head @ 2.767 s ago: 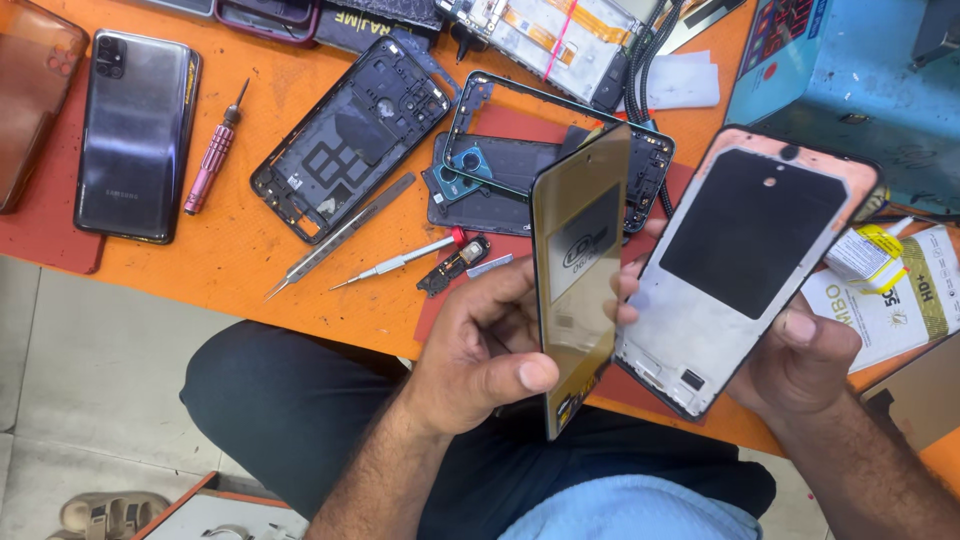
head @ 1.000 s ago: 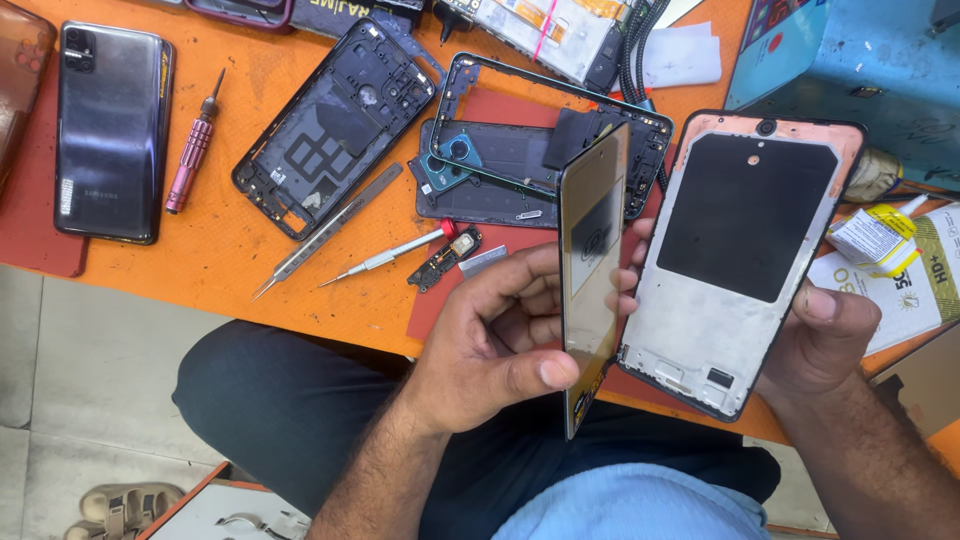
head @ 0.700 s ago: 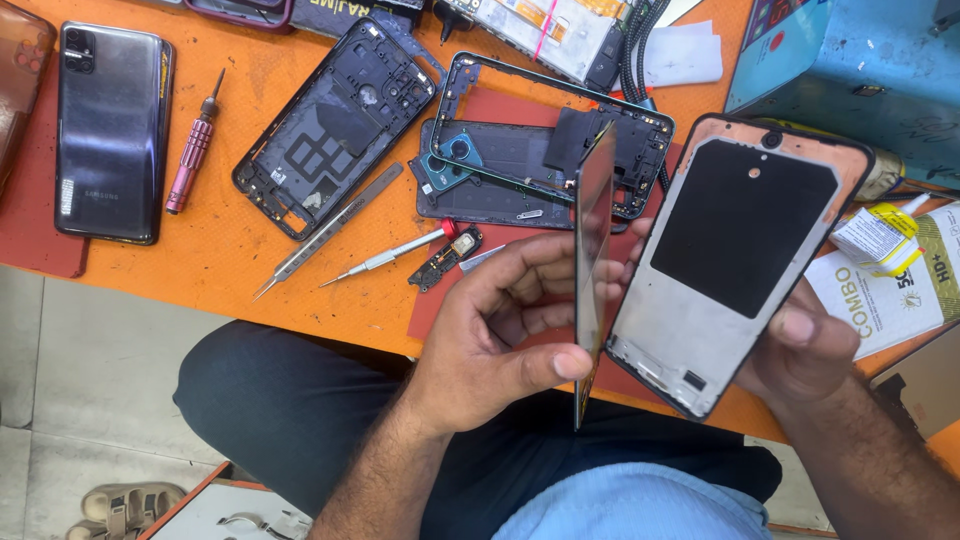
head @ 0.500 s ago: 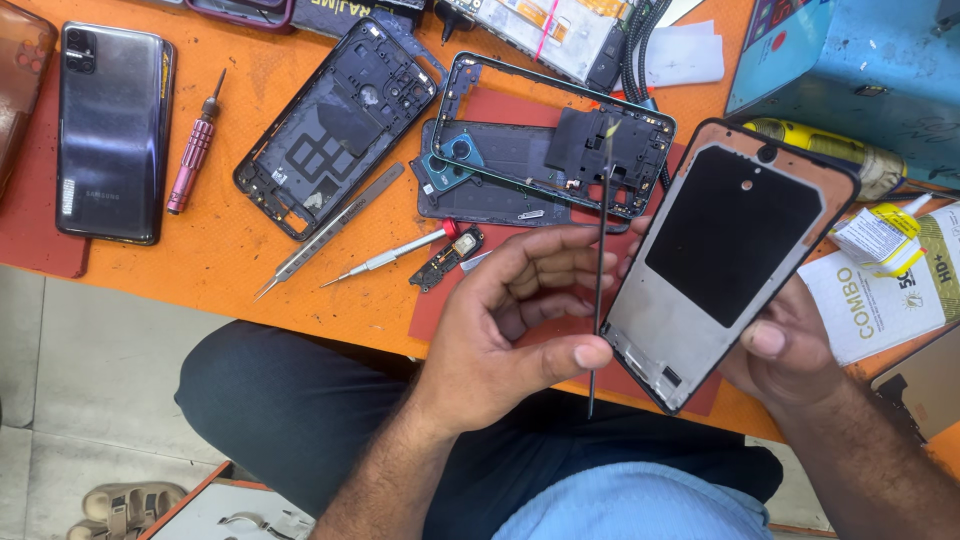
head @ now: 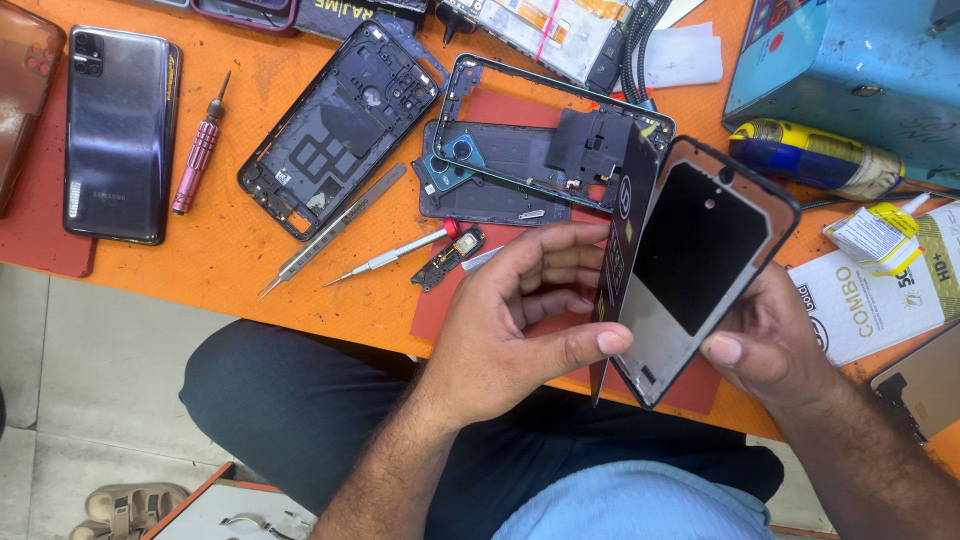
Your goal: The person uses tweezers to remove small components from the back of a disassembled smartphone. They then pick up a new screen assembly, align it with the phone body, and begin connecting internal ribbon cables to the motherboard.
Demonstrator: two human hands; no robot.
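Note:
My right hand (head: 775, 350) grips a phone display panel (head: 700, 265) from below, back side up, with a black rectangle on a silvery frame. My left hand (head: 520, 320) pinches a thin dark film sheet (head: 620, 240) that stands almost edge-on against the panel's left side, thumb pressed near its lower edge. Both are held over the front edge of the orange table (head: 250, 250).
On the table lie a dark phone frame (head: 340, 125), an opened phone body on a red mat (head: 545, 150), tweezers (head: 330, 230), a pink screwdriver (head: 197, 155), a grey phone (head: 118, 130), a small circuit part (head: 450, 257), a blue box (head: 850, 60) and a yellow-blue tube (head: 810, 155).
The film sheet has swung from facing me to nearly edge-on against the panel. The panel has tilted and shifted slightly left.

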